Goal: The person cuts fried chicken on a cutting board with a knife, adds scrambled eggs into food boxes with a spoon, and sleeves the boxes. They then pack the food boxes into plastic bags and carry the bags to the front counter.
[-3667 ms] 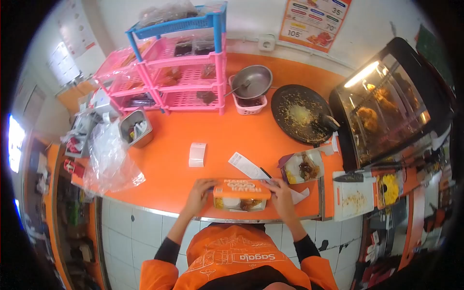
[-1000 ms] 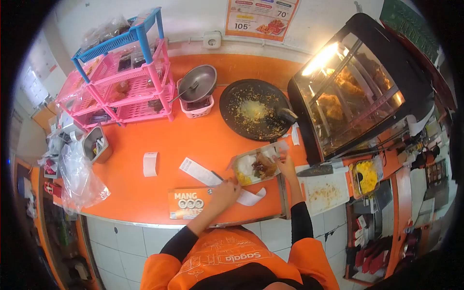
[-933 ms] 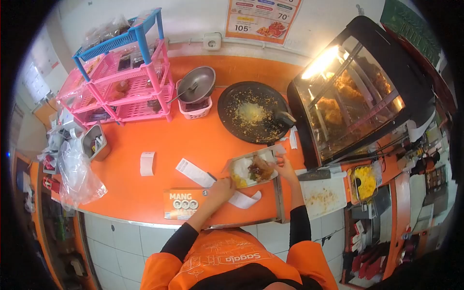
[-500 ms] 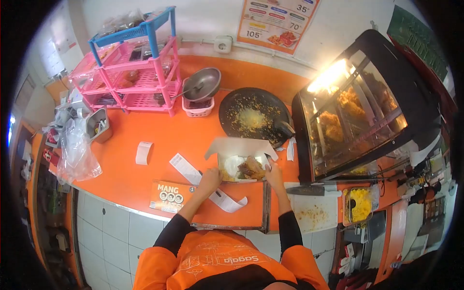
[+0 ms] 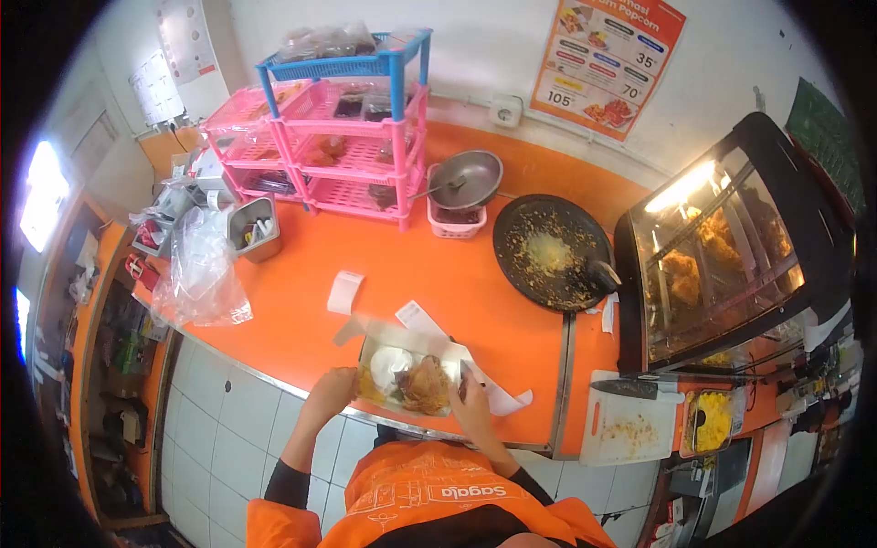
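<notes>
Orange counter (image 5: 438, 265) is stretching beyond my grip.
I'm holding a food box (image 5: 411, 334) by opposite ends, left hand (image 5: 332, 391) and right hand (image 5: 473, 404) curled closed on it.

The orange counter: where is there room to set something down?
Bare counter shows between the pink rack and white slip, and between black pan and long receipt. Crowded: right of the cutting board, and where left hand and right hand flank the food box.
</notes>
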{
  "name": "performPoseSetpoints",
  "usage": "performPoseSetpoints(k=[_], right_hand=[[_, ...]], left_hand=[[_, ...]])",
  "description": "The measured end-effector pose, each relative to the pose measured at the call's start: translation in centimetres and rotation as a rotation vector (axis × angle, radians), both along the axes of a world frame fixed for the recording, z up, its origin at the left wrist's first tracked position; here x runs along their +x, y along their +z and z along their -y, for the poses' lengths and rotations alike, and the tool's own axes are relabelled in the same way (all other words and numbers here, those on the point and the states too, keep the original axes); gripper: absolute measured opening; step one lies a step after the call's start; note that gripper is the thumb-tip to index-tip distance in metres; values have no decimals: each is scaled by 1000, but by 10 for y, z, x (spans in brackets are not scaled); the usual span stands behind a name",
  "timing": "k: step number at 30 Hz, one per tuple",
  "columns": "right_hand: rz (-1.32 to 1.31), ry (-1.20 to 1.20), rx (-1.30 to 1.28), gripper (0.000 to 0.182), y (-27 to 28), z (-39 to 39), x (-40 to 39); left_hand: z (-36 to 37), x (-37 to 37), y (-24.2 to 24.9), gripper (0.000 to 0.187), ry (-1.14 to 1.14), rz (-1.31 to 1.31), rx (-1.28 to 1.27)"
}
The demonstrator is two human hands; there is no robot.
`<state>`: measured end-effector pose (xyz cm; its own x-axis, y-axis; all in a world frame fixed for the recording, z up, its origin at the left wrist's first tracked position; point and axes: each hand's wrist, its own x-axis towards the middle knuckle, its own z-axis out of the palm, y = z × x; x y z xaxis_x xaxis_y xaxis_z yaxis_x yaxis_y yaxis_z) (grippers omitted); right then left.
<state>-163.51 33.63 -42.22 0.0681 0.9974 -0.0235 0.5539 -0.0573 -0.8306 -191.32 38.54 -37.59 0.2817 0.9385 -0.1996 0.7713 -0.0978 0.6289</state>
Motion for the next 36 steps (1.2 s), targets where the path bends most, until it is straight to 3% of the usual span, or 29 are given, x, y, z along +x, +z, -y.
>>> performPoseSetpoints(k=[1,2,3,4,5,6,7,8,9,10,12,14,16,18,20,21,23,25,28,30,34,36], right_hand=[[-200,-94,0,48,-4,5,-8],[-400,-189,-3,50,-6,6,-15],[-400,-196,-4,50,-8,5,-18],[-375,-293,159,53,-11,4,-15],[-359,-345,241,54,-2,2,-9],[-339,-396,321,56,6,1,-4],[-8,-295,399,52,39,-8,3],[160,-243,421,50,47,-17,7],[327,-198,453,49,56,-26,11],[126,-157,355,42,44,-38,15],[-70,-124,266,35,48,-45,20],[31,66,124,29,70,-41,21],[197,71,112,30,97,-13,3],[365,75,86,32,89,17,-15],[428,-140,369,42,59,34,-41],[432,-145,367,42,48,33,-50],[-292,-297,395,45,27,34,-64],[-346,-266,298,40,27,26,-50],[-372,-206,74,28,53,6,-26],[-332,-182,-113,16,68,-1,-20],[-203,-211,-144,29,76,12,-42],[-44,-180,76,46,44,29,-51]], left_hand=[[-2,-7,-1,23,128,194,-183],[-4,-13,4,23,125,195,-181],[-2,-18,11,28,111,90,-39],[-2,-20,18,34,94,-15,103],[-9,-19,23,34,85,-12,100],[-21,-13,31,38,124,-14,496],[-30,-8,41,39,135,-3,688],[-40,-4,52,41,156,-6,882],[-46,-1,68,40,76,105,502],[-49,-2,76,39,-5,206,122],[-60,-4,55,35,-131,260,156],[-66,-14,47,34,-250,315,197],[-58,-29,38,46,-433,243,387],[-31,-29,22,49,-356,272,396],[-7,-24,-4,57,-238,321,391],[-7,-19,-7,57,-243,325,390],[-2,-14,-12,57,-143,602,137],[-11,-13,-9,51,-149,591,139],[-43,-17,25,43,-225,531,-54],[-62,-19,36,39,-257,499,-450],[-45,-23,22,43,-358,444,-325],[-16,-22,-9,60,-397,306,180]])
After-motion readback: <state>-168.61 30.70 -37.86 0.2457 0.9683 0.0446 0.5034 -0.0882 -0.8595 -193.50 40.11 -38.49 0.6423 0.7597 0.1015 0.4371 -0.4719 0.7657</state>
